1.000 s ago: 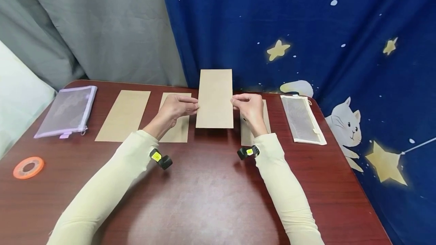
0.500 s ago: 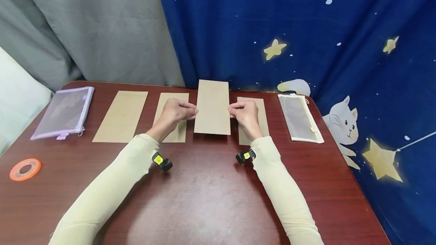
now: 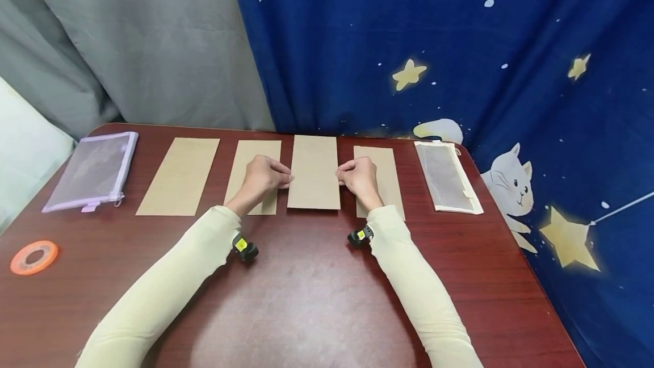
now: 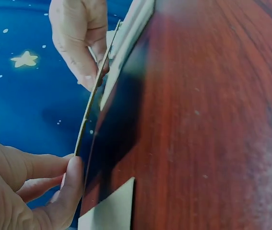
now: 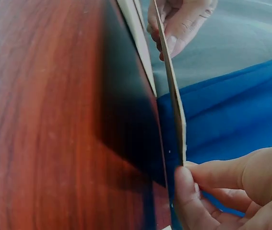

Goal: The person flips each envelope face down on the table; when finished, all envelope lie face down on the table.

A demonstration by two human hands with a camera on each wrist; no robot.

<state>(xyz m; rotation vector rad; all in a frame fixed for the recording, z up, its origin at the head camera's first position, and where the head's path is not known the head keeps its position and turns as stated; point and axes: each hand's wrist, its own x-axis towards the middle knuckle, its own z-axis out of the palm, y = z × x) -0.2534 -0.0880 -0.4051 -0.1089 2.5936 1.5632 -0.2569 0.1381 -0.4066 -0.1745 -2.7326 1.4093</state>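
Note:
A flat brown kraft-paper rectangle is held between both hands, just above the far middle of the table. The left hand pinches its left edge between thumb and fingers. At the opposite edge, the right hand pinches it the same way. Seen edge-on in the left wrist view, the paper is apart from the tabletop, with a dark shadow or reflection below. Similar brown pieces lie on either side: one partly under the left hand, another behind the right, and a third farther left.
A purple mesh zipper pouch lies at the table's far left, a cream-edged mesh pouch at the far right. An orange ring-shaped roll sits near left on the brown table. Grey and blue curtains hang behind.
Both hands have lowered the brown paper rectangle toward the table, and it has tipped flatter. The hands keep their pinch on its sides. The head view has shifted slightly.

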